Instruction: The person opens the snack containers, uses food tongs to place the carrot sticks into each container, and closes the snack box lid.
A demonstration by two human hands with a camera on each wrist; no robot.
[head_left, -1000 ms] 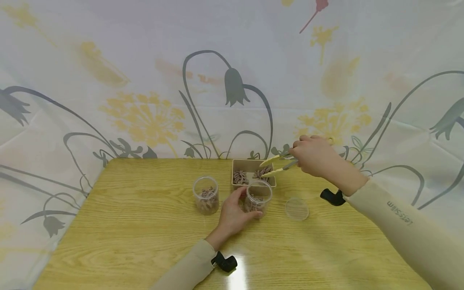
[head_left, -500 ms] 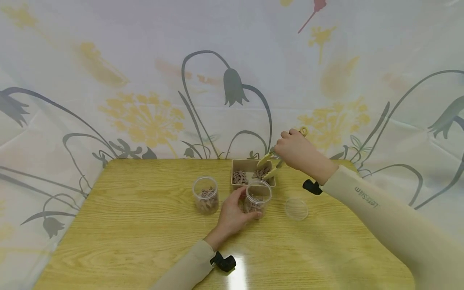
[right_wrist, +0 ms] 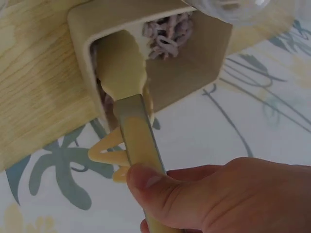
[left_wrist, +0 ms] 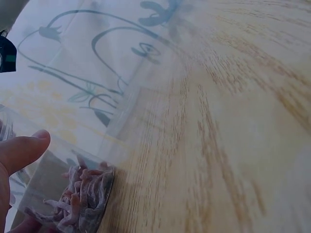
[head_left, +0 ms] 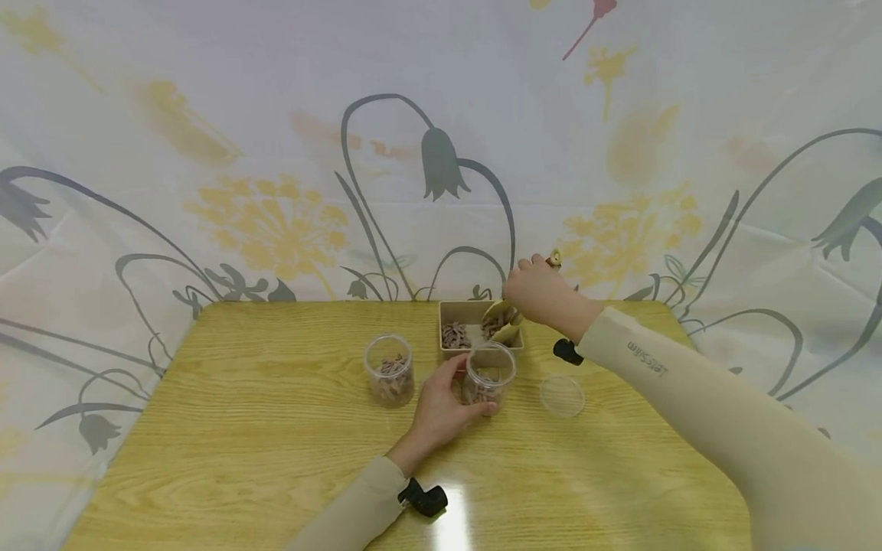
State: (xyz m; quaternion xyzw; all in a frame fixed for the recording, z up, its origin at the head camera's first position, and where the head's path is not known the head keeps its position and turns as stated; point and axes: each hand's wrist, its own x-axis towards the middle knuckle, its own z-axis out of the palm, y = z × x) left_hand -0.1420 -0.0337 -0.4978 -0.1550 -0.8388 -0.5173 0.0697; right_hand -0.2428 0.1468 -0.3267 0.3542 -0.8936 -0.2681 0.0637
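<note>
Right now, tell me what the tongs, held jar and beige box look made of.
Tongs: matte yellow heads, perhaps silicone; the grey-edged shaft looks metallic. Held jar: glossy, colourless, see-through, probably plastic, though glass is possible. Beige box: smooth, opaque, rounded corners, likely moulded plastic.

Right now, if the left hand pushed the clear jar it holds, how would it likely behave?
The clear jar probably slides rather than tips, its pinkish-brown strips lying low inside. Its smooth round wall may slip in the left hand. Tipped, its uncovered mouth could let strips spill.

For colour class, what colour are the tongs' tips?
Tongs' tips: pale yellow, best in right wrist view.
</note>
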